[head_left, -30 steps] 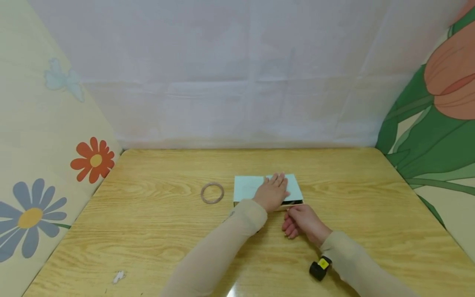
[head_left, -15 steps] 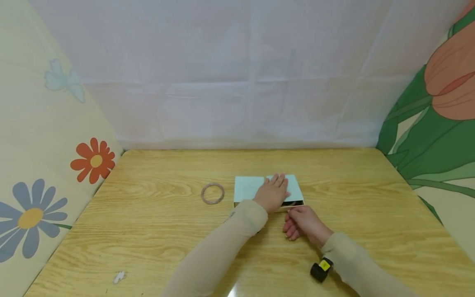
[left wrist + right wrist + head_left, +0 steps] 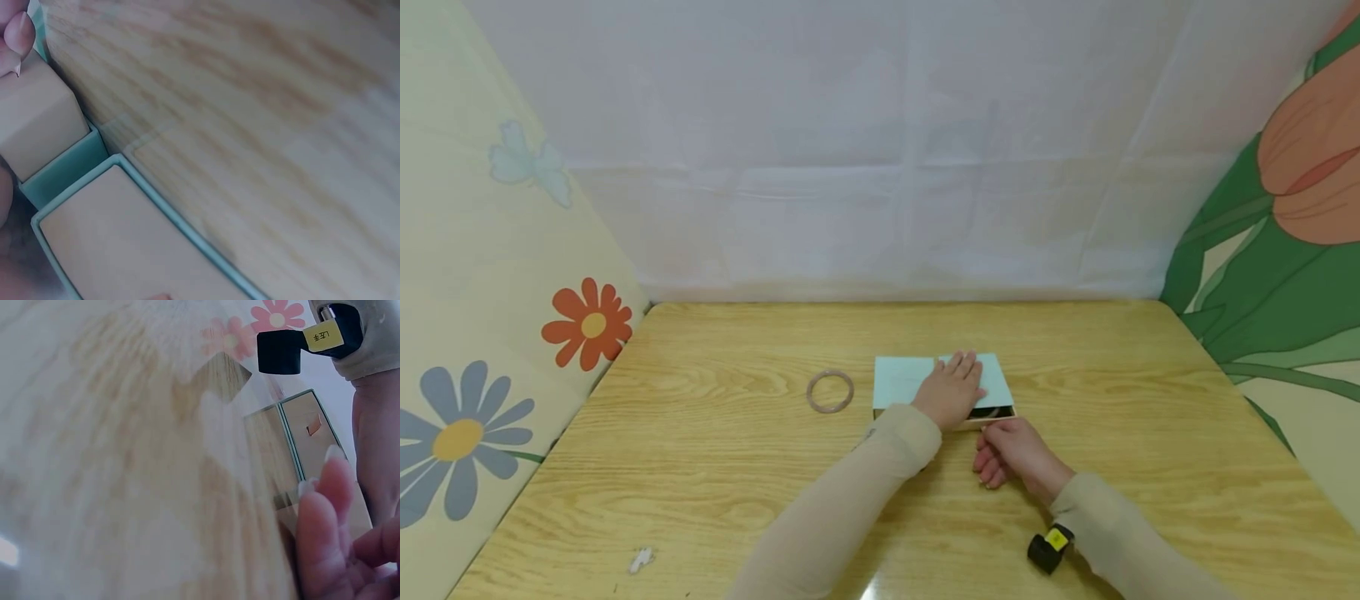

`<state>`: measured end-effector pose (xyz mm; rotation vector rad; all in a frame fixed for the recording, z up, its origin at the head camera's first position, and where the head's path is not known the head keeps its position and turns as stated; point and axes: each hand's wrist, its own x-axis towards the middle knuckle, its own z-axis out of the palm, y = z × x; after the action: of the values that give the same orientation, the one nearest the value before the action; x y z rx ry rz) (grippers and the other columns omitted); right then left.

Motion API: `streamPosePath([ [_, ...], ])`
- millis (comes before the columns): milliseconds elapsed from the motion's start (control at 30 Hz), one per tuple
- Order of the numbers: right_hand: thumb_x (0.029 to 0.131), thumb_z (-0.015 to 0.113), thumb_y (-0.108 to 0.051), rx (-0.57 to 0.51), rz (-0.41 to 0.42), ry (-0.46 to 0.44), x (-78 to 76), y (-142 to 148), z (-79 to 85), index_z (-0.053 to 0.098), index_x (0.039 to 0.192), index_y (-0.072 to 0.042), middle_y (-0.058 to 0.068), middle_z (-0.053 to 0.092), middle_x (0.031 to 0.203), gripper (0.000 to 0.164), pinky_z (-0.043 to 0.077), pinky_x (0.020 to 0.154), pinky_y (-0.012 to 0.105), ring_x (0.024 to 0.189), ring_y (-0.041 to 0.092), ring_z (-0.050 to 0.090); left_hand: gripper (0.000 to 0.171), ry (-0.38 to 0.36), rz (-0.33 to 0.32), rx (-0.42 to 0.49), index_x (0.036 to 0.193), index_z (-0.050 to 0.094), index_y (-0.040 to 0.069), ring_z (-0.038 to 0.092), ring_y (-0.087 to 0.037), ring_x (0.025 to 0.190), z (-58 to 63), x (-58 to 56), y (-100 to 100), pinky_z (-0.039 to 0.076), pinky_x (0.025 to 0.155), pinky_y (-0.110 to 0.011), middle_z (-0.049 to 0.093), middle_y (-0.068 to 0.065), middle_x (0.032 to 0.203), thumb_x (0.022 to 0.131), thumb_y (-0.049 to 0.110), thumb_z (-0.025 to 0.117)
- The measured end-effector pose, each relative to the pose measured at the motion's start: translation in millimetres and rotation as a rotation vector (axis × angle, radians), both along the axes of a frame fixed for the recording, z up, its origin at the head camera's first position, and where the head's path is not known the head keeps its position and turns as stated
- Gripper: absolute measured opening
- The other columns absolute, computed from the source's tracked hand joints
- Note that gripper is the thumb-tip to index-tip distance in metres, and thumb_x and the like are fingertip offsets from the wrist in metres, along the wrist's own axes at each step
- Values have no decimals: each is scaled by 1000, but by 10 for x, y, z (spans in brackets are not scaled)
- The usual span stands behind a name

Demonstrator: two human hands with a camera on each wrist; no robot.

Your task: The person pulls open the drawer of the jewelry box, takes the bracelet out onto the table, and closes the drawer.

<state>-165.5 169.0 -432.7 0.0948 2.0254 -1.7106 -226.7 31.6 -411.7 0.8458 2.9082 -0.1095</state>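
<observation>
A pale blue box (image 3: pixel 898 382) with two drawers side by side lies on the table. My left hand (image 3: pixel 951 390) rests on its top with the fingers straight. The right drawer (image 3: pixel 47 119) stands partly out, its beige front forward of the left drawer's front (image 3: pixel 125 231). Inside its dark gap a thin curved rim shows, mostly hidden. My right hand (image 3: pixel 1015 450) is at the drawer's front, thumb and finger pinching a small pull tab (image 3: pixel 17 70), the other fingers curled below. The left drawer has a similar orange-brown tab (image 3: pixel 314 425). Left of the box lies a pinkish-grey bangle (image 3: pixel 808 392).
The wood-grain table (image 3: pixel 737 467) carries a small white patch (image 3: pixel 641 560) at front left. A black wrist camera with a yellow label (image 3: pixel 1051 546) sits on the right sleeve. A white cloth (image 3: pixel 850 208) hangs behind, with flower-printed panels (image 3: pixel 460 437) at the sides.
The right drawer has slid slightly toward me, and more of the curved rim inside shows. My right hand has moved back a little with it; the left hand has stayed on the box.
</observation>
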Motion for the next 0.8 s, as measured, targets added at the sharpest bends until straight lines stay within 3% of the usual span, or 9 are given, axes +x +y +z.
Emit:
streamPosePath([
  [800, 101, 35, -7, 7, 8, 3, 40, 14, 3, 56, 87, 6, 7, 63, 65, 29, 54, 48, 29, 49, 12, 59, 55, -10, 11, -8, 155, 23, 10, 14, -20, 147, 19, 4, 13, 20, 117, -38, 15, -6, 161, 107, 38, 24],
])
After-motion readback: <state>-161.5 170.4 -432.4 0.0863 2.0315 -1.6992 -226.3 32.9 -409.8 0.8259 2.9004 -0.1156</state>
